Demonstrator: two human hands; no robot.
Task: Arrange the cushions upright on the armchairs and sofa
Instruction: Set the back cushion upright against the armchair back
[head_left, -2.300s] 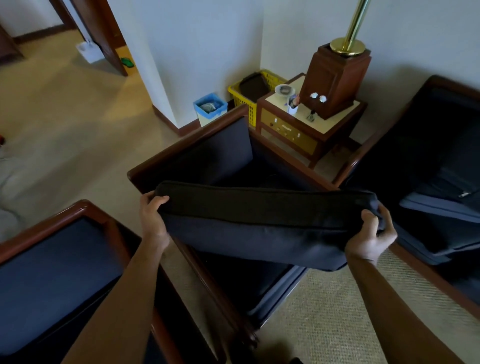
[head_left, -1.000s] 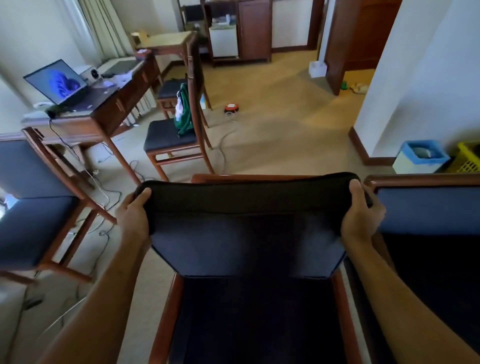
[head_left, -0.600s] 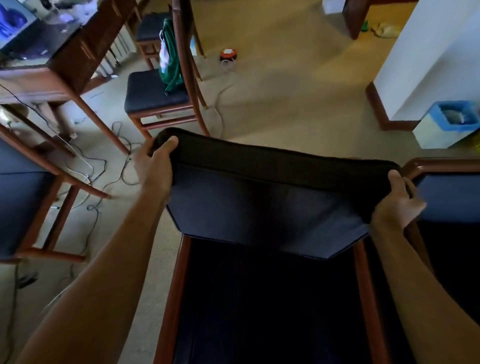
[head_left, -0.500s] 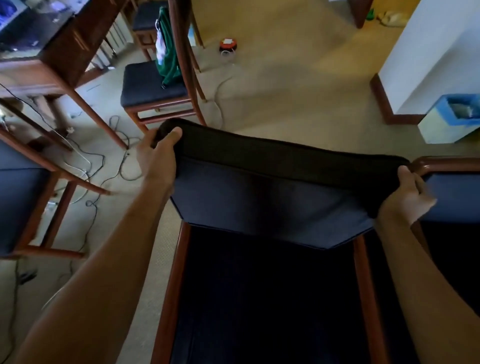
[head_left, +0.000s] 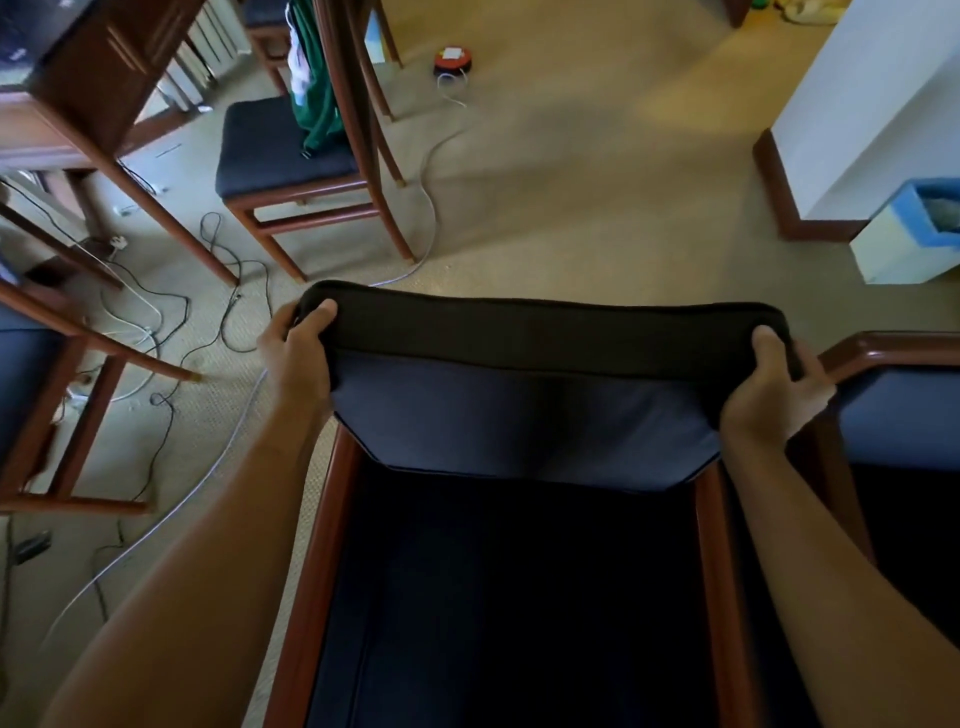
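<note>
A dark blue cushion (head_left: 524, 410) stands upright at the back of a wooden-framed armchair (head_left: 322, 545), its black top edge level. My left hand (head_left: 298, 348) grips its upper left corner and my right hand (head_left: 774, 389) grips its upper right corner. The cushion's lower edge meets the dark seat of the armchair. The chair's backrest is hidden behind the cushion. A second armchair (head_left: 893, 374) with a blue back cushion stands right beside it.
A dining chair (head_left: 291, 150) with a green garment stands on the carpet beyond. Cables (head_left: 171, 332) lie on the floor at left, under a wooden desk (head_left: 88, 93). A blue-rimmed bin (head_left: 909, 234) sits by the white wall corner (head_left: 857, 104). Another wooden chair (head_left: 47, 405) is at far left.
I have turned from the side-table corner to this armchair with the cushion. Over the last half second the cushion's top edge has levelled out and sunk lower against the chair's back.
</note>
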